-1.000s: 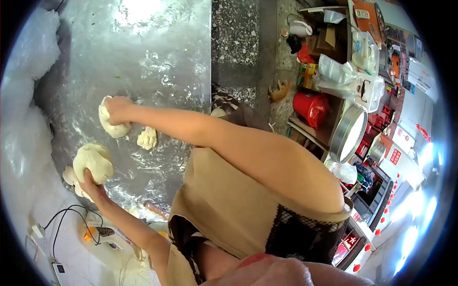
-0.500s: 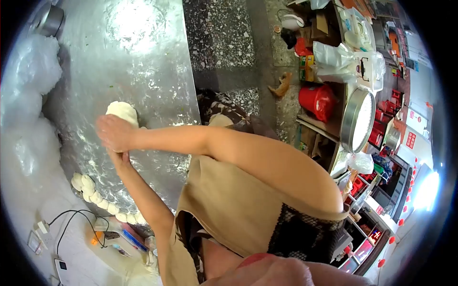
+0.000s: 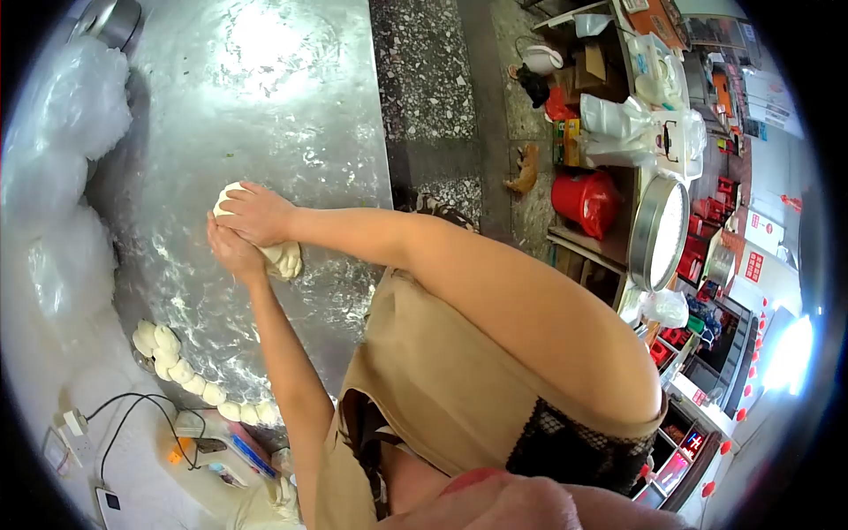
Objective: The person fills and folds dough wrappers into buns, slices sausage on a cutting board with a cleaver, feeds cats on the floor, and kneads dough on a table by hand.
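A pale lump of dough [image 3: 284,262] lies on the floury metal table [image 3: 256,132], mostly covered by my two hands. My right hand [image 3: 262,215] lies over its top with the fingers curled across it. Just below, my left hand [image 3: 237,254] grips the near side, its fingertips meeting the right hand. Dough bulges out above the fingers and past the right wrist. A curved row of small dough pieces [image 3: 183,371] sits on the table toward the lower left.
Clear plastic sheeting [image 3: 66,177] is bunched along the table's left side, with a metal pot [image 3: 110,22] at its far end. Cables [image 3: 146,411] run beside a plastic container. Across the floor are a red bucket [image 3: 585,203], a cat [image 3: 524,170] and a large round pan [image 3: 660,234].
My hands have shifted over the dough, the right one moving up onto its top. The dough now also shows beyond my right wrist. The whole view has swung slightly.
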### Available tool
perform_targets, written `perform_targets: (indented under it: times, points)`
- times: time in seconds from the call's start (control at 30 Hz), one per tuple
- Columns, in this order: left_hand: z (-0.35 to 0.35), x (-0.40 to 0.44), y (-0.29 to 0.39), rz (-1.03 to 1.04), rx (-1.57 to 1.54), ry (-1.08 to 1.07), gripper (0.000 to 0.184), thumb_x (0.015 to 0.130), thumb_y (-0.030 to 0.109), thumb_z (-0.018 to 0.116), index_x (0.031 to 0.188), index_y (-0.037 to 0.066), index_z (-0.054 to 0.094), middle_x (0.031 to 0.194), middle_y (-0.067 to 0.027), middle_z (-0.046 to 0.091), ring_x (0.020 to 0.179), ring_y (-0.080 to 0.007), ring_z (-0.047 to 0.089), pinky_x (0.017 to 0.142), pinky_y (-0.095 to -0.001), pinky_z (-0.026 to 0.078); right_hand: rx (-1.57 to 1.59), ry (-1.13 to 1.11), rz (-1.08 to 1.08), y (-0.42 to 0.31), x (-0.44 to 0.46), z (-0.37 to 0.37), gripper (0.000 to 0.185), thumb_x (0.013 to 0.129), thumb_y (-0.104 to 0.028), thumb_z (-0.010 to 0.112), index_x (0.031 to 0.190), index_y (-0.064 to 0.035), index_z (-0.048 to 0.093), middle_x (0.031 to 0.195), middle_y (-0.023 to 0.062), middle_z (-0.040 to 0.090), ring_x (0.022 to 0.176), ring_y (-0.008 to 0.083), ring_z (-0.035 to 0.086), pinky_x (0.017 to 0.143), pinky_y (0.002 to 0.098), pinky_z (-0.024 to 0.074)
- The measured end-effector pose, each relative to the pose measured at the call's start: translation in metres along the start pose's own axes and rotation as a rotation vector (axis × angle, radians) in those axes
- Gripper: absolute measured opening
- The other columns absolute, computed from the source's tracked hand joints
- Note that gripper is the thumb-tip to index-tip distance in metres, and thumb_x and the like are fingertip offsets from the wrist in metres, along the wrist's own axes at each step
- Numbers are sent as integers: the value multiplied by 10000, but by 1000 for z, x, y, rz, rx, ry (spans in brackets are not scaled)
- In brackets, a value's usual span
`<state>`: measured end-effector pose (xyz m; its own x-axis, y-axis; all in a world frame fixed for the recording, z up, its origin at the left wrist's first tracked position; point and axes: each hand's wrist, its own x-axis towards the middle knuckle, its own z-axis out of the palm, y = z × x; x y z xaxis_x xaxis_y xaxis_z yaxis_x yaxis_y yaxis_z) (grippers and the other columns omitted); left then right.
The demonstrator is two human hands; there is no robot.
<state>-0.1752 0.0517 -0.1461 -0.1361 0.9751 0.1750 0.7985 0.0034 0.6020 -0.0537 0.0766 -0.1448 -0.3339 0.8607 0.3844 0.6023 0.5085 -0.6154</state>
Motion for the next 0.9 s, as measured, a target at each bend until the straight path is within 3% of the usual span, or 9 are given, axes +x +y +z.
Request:
perform_targets:
  times: [0.1, 0.43, 0.5, 0.57, 0.6, 0.63, 0.73, 0.87, 0.9]
  points:
    - [16, -1, 2, -76, -186, 35, 469, 947, 301, 331, 1257, -17, 481, 1244, -228, 495, 1165, -388, 445, 991, -444, 336, 101, 76, -61, 10, 1, -1, 251, 828, -250, 541, 1042, -124, 580, 1074, 63, 571, 1078, 284, 514, 938, 436, 376]
    - [26, 11, 4, -141, 127, 200, 393, 933, 254, 375, 1227, 35, 516, 1221, -211, 530, 1121, -383, 482, 949, -448, 370, 10, -86, -59, 28, 14, 9, 369, 810, -279, 572, 1155, -148, 553, 1202, 121, 525, 1134, 318, 480, 969, 412, 379]
    - [22, 6, 5, -352, -15, 213, 384, 922, 248, 409, 1189, -3, 525, 1168, -215, 553, 1072, -360, 514, 916, -434, 393, 34, -6, -84, 23, 7, 16, 382, 819, -299, 569, 1178, -170, 552, 1217, 118, 517, 1143, 316, 474, 984, 416, 357]
    - [23, -20, -21, -523, -489, 290, 453, 900, 319, 490, 1194, -26, 498, 1249, -218, 472, 1141, -301, 456, 957, -441, 353, -25, 84, 10, 16, 4, 18, 363, 839, -312, 553, 1177, -178, 559, 1214, 108, 521, 1119, 323, 486, 976, 421, 349]
    - [8, -39, -21, -680, -427, 100, 511, 860, 350, 560, 1180, -41, 489, 1246, -233, 444, 1137, -309, 446, 952, -436, 355, -14, 34, 98, 10, 0, 17, 400, 857, -332, 535, 1220, -165, 526, 1225, 111, 507, 1135, 328, 467, 956, 441, 352]
    - [9, -60, -21, -650, -323, 37, 555, 819, 371, 618, 1155, -50, 487, 1227, -241, 434, 1115, -325, 447, 943, -437, 360, -7, 31, 93, 3, -5, 8, 400, 857, -332, 535, 1220, -165, 526, 1225, 111, 507, 1135, 328, 467, 956, 441, 352]
    - [25, -122, 1, -346, 50, 75, 613, 720, 379, 741, 1070, -64, 502, 1121, -238, 453, 1002, -397, 475, 911, -457, 373, 307, 118, 620, -13, -25, -13, 450, 874, -342, 503, 1252, -102, 463, 1202, 142, 473, 1128, 332, 443, 925, 463, 363]
    - [25, -132, 51, -316, -73, -129, 575, 716, 299, 757, 1086, -45, 483, 1042, -186, 532, 991, -350, 506, 886, -439, 405, 290, 207, 579, -11, -62, -9, 406, 876, -336, 495, 1203, -96, 490, 1160, 151, 474, 1075, 330, 468, 899, 447, 388]
    - [23, -133, 65, -300, -378, -175, 555, 729, 276, 753, 1102, -37, 487, 1093, -175, 526, 1004, -305, 516, 888, -411, 418, 272, 175, 582, -12, -67, -15, 366, 869, -327, 501, 1142, -84, 524, 1125, 148, 491, 1055, 325, 480, 882, 438, 400]
